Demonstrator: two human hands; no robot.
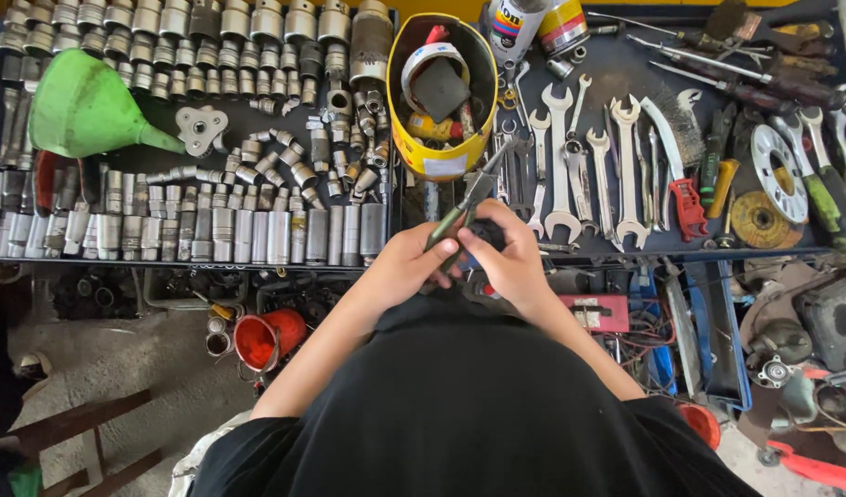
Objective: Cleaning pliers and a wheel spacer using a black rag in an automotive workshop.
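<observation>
Starting at nine o'clock, we see a green plastic funnel [84,110] lying on its side on the dark metal tool tray [400,237], its spout pointing toward three o'clock. Below it, at about eight o'clock, runs a long row of upright silver steel sockets [188,235], with more sockets and small adapters [299,166] scattered above. Under the tray edge, toward seven o'clock, sits a small red plastic funnel [268,338].

At the centre, our left hand [400,270] is curled nearly closed, thumb and fingers wrapped round the dark green handles of a pair of slim pliers [460,210]. The pliers slant up toward one o'clock, their grey metal nose over the tray, just below the yellow plastic tub [441,161] that stands at twelve o'clock, filled with tape rolls and odd bits. Our right hand [512,262] lies just beside the left, touching it, fingers folded in and closed round a small dark part [486,235]; we cannot tell what that part is, as the fingers hide most of it. The lower ends of the pliers' handles meet this hand.

Toward two o'clock lie silver open-ended spanners [561,161] side by side, then a wire brush [685,129], a red clamp-like tool [688,207] and screwdrivers [718,78]. At three o'clock rest a perforated silver disc [778,170] and a yellowish grinding disc [759,221].
</observation>
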